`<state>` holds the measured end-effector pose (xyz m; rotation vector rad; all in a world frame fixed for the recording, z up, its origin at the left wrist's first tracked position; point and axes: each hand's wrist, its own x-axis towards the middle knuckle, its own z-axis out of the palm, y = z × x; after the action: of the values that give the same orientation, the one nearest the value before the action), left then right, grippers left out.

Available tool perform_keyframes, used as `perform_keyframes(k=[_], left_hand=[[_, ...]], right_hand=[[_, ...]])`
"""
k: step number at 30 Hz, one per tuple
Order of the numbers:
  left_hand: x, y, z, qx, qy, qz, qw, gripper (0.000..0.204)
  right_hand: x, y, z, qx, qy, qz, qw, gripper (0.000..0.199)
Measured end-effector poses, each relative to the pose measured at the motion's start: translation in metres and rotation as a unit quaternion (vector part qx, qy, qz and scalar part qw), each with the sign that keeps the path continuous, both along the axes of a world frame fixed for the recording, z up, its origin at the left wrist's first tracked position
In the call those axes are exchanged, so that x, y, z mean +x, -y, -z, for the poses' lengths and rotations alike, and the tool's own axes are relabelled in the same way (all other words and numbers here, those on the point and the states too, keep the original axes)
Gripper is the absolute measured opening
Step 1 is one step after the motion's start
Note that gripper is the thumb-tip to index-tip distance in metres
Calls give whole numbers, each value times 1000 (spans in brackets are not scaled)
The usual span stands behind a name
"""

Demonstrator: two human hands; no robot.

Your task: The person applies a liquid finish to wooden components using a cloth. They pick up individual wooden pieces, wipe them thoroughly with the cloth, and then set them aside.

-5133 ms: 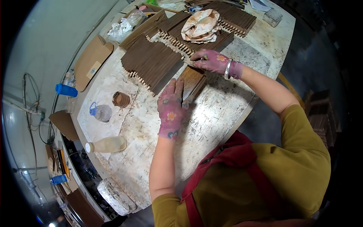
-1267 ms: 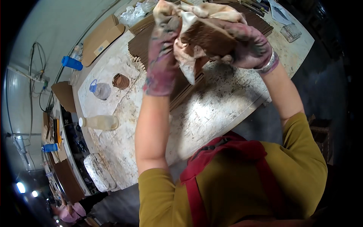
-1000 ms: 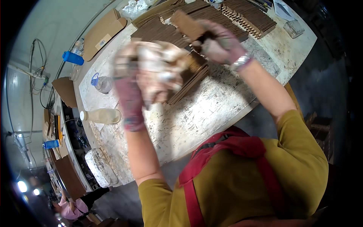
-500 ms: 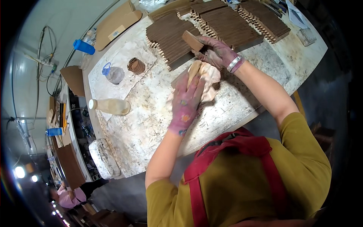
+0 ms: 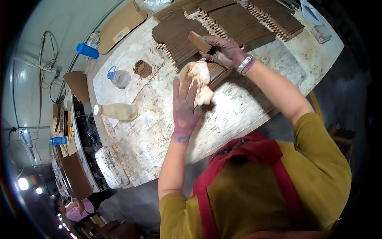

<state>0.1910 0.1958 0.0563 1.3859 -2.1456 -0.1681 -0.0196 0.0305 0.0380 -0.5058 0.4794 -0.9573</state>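
Observation:
My left hand (image 5: 186,105), in a stained purple glove, presses a crumpled cream cloth (image 5: 202,75) with its fingers extended over it. Beneath the cloth lies a brown wooden piece (image 5: 218,74), partly covered. My right hand (image 5: 227,53), gloved alike and with a silver band at the wrist, grips a small brown block (image 5: 199,42), its fingers curled around one end. Just beyond both hands are dark brown grooved wooden panels (image 5: 177,36), laid side by side with rows of small light pegs (image 5: 213,26) along their edges.
On the stained white table (image 5: 155,149) stand a blue-capped clear bottle (image 5: 120,79), a brown ribbed roll (image 5: 142,69) and a lying bottle of cloudy liquid (image 5: 119,111). Cardboard (image 5: 119,28) and a blue-lidded bottle (image 5: 87,51) are at the far left. Another person (image 5: 78,209) is lower left.
My left hand and the cloth have slid left, uncovering more of the wooden piece. My right hand, still gripping the block, has shifted slightly left.

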Motion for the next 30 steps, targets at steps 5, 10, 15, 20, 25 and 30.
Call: perform_keyframes(k=[5, 10, 15, 20, 25, 30], left_hand=[[110, -35, 30, 199, -223, -206, 932, 44], [130, 25, -109, 93, -326, -40, 940, 63], [14, 117, -143, 282, -65, 222, 931, 57], [-45, 148, -48, 309, 69, 350, 882, 87], [-81, 171, -50, 323, 115, 317, 884, 61], [-119, 195, -21, 235, 132, 165, 949, 43]], right_hand=[[17, -30, -32, -120, -164, -25, 979, 44], [62, -91, -52, -510, -326, -169, 778, 56], [103, -90, -24, -550, -297, -167, 763, 44], [86, -88, -55, -536, -344, -251, 729, 43], [98, -91, -18, -549, -307, -146, 763, 34], [143, -90, 42, -501, -88, -27, 860, 32]])
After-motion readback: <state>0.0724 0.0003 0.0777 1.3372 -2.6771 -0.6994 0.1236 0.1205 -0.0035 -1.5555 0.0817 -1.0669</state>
